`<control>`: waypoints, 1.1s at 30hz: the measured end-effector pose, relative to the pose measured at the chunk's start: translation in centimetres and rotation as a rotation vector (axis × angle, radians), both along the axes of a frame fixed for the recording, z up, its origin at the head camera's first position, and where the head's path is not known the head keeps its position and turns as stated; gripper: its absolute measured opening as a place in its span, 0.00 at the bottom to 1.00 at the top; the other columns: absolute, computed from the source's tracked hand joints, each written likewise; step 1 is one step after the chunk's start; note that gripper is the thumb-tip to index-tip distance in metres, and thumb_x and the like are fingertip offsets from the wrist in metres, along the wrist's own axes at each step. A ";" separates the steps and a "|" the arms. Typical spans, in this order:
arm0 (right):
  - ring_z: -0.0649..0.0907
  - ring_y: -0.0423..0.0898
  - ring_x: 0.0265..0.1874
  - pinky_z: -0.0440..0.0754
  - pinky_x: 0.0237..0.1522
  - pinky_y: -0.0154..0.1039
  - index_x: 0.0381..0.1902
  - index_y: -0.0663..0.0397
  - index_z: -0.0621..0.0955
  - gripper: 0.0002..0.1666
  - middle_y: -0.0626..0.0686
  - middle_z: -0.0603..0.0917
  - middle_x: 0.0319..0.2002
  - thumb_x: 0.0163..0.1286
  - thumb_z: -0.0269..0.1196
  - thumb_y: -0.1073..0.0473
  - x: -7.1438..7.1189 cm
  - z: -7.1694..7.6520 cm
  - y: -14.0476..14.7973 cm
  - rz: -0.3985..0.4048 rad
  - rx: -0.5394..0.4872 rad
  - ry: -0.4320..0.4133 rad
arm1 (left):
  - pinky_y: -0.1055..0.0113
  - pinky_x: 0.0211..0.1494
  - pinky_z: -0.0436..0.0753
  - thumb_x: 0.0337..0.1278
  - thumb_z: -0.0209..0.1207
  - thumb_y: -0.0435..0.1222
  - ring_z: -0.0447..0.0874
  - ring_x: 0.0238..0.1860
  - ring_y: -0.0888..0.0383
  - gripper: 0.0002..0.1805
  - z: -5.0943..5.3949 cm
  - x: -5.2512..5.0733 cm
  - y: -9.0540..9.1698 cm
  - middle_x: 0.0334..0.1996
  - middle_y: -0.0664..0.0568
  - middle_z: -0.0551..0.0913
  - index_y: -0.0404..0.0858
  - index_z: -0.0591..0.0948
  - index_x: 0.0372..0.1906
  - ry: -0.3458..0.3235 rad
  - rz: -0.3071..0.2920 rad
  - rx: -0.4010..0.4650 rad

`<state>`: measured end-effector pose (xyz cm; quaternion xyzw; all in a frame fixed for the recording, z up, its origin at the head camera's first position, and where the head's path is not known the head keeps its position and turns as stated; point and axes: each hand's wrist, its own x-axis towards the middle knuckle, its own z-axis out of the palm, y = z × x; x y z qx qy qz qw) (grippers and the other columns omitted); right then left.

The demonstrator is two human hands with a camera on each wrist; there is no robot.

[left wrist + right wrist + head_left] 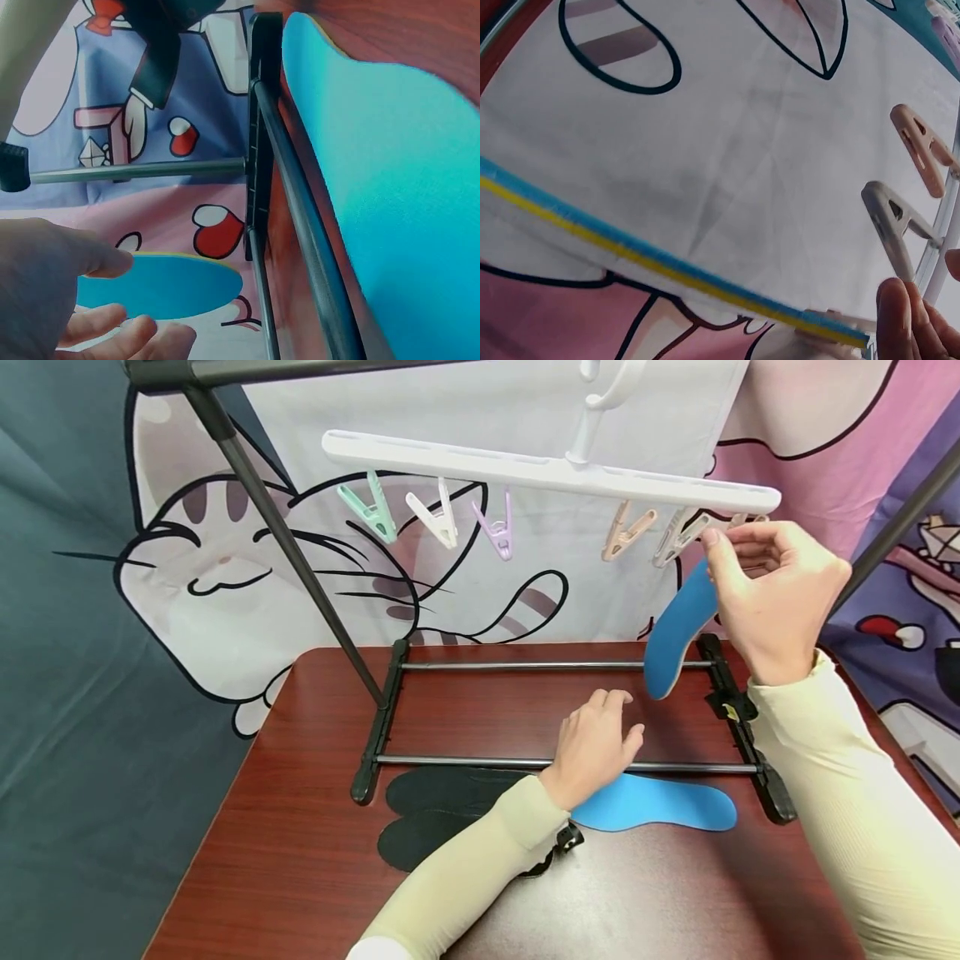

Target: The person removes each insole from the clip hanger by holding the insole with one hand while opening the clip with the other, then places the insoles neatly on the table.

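Observation:
My right hand [783, 593] is raised at the right end of the white hanger [525, 470]. Its thumb and curled fingers pinch a pale clothespin [836, 324], mostly hidden by the hand in the head view. A blue insole [678, 635] hangs down by the thumb, its upper end covered there; the right wrist view shows its blue and yellow edge meeting the clothespin. My left hand [592, 747] hovers above the front bar of the rack, fingers relaxed and holding nothing. Below it, another blue insole [660, 802] lies on the table.
Black insoles [427, 839] lie partly under my left forearm. Several more clothespins, among them a green one [371, 508], a purple one [497, 527] and a grey one [678, 539], hang from the hanger. The black rack [285, 527] stands on the brown table [247, 843], before a printed cloth [300, 602].

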<state>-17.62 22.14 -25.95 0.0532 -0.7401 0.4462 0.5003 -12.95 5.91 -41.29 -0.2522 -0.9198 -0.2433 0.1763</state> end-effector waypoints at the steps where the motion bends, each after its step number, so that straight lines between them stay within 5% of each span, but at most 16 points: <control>1: 0.82 0.25 0.23 0.76 0.32 0.19 0.35 0.55 0.90 0.13 0.32 0.84 0.25 0.59 0.73 0.51 -0.1 0.0 0.1 -0.011 -0.018 0.001 | 0.70 0.27 0.77 0.61 0.65 0.47 0.84 0.31 0.60 0.21 0.1 -0.1 0.1 0.42 0.55 0.82 0.43 0.80 0.55 0.001 0.006 0.010; 14: 0.79 0.26 0.25 0.75 0.35 0.21 0.37 0.49 0.87 0.16 0.29 0.80 0.26 0.56 0.73 0.47 -0.4 -0.2 1.8 -0.141 -0.046 0.014 | 0.69 0.27 0.75 0.60 0.66 0.48 0.82 0.41 0.59 0.30 0.9 -0.6 1.4 0.51 0.52 0.78 0.43 0.73 0.64 -0.026 0.035 0.078; 22: 0.84 0.27 0.34 0.80 0.44 0.24 0.50 0.52 0.86 0.29 0.52 0.89 0.42 0.55 0.73 0.41 -1.5 -0.1 2.2 -0.183 -0.058 -0.163 | 0.72 0.24 0.72 0.60 0.67 0.47 0.81 0.44 0.59 0.32 1.1 -1.1 1.8 0.54 0.52 0.77 0.42 0.72 0.66 -0.021 0.043 0.121; 33: 0.79 0.19 0.27 0.78 0.39 0.21 0.47 0.53 0.88 0.29 0.51 0.90 0.38 0.56 0.71 0.39 -2.2 0.3 2.1 -0.158 -0.027 -0.245 | 0.70 0.25 0.74 0.58 0.68 0.48 0.81 0.46 0.58 0.34 0.9 -1.8 2.7 0.53 0.52 0.76 0.44 0.71 0.66 -0.002 0.082 0.117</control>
